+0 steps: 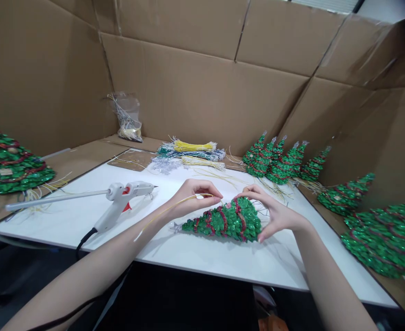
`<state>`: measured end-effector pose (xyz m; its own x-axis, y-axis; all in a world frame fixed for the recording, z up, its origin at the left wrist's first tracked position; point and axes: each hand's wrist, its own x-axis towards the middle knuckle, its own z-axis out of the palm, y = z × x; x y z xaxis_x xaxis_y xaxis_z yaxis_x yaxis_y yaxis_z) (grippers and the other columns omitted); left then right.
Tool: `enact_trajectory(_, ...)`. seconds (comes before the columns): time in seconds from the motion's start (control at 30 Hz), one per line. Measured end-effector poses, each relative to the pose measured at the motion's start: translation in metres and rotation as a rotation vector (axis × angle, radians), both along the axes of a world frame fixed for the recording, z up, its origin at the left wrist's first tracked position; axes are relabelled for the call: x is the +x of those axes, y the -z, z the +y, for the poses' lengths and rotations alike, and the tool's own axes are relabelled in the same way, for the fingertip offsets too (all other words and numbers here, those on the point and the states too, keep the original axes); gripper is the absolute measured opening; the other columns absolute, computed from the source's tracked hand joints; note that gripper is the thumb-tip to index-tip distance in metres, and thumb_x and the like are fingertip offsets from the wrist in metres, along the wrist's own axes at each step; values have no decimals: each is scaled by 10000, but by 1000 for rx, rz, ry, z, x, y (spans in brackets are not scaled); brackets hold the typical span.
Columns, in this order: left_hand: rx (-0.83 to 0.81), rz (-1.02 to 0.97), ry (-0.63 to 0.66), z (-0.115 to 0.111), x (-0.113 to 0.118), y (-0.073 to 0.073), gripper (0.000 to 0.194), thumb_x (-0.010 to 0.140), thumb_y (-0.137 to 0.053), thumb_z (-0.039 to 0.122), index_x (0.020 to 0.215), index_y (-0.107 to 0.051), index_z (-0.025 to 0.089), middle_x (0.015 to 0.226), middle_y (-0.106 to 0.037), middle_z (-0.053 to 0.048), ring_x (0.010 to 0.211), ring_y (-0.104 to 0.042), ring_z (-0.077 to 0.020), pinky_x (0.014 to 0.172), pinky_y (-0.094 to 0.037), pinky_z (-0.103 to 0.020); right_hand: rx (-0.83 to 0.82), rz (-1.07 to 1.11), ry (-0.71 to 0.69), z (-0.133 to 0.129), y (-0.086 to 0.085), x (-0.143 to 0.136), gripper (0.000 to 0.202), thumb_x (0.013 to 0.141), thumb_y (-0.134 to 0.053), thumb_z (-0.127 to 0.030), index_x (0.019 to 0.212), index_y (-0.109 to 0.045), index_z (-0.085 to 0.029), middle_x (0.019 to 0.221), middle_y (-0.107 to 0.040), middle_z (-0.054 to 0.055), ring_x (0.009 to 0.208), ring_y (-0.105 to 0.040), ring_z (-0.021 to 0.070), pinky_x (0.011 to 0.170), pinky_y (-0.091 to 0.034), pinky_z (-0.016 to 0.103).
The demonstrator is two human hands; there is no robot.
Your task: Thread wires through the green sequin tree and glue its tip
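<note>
A small green Christmas tree (219,223) with dark red garland lies on its side on the white board, its star tip (175,227) pointing left. My right hand (269,209) grips it around its wide base, thumb at the lower edge and fingers at the upper. Pinched in the fingertips of my left hand (200,197) is a thin yellow wire (174,203). One end of this wire meets the upper side of the tree near the base; the other trails back over my left forearm to a white tip. Dark thin wires show behind the base, partly hidden by my right hand.
A white glue gun (119,202) with a long glue stick rests at the left. Bundles of coloured wires (191,149) lie at the back, near a clear plastic bag (129,117). More trees (281,161) stand at the right and far left. Cardboard walls (195,87) enclose the board.
</note>
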<state>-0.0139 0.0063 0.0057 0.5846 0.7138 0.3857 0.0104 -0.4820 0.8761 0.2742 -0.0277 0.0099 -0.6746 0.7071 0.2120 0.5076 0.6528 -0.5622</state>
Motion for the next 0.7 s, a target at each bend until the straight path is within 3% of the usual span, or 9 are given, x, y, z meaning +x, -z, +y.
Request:
enact_trajectory(0.17,20,-3,0,1,-1,0,106,788,-710,226,829,-729,129,848,-728,-53,829,-676,-151,816,-527,-265,46,-34,20,1,1,1,1015,494,-875,-574,1391,-468,-330,1210,-404,79,1189,-411,308,1097,-327,455)
enact_trajectory(0.43,26,-1,2,0,-3,-3,73,790,-704,188,818,-728,125,826,-724,-42,804,-668,-132,798,-516,-244,46,-52,47,0,0,-1,1023,504,-895,-511,1406,-437,-357,1219,-391,67,1203,-396,297,1114,-314,454)
enact_trajectory(0.7,52,2,38,0,-5,-6,67,787,-706,174,817,-733,120,816,-725,-48,792,-660,-136,785,-509,-247,-39,-13,1,1,-2,1,942,552,-825,-625,1372,-472,-323,1257,-416,90,1207,-412,305,1024,-403,436)
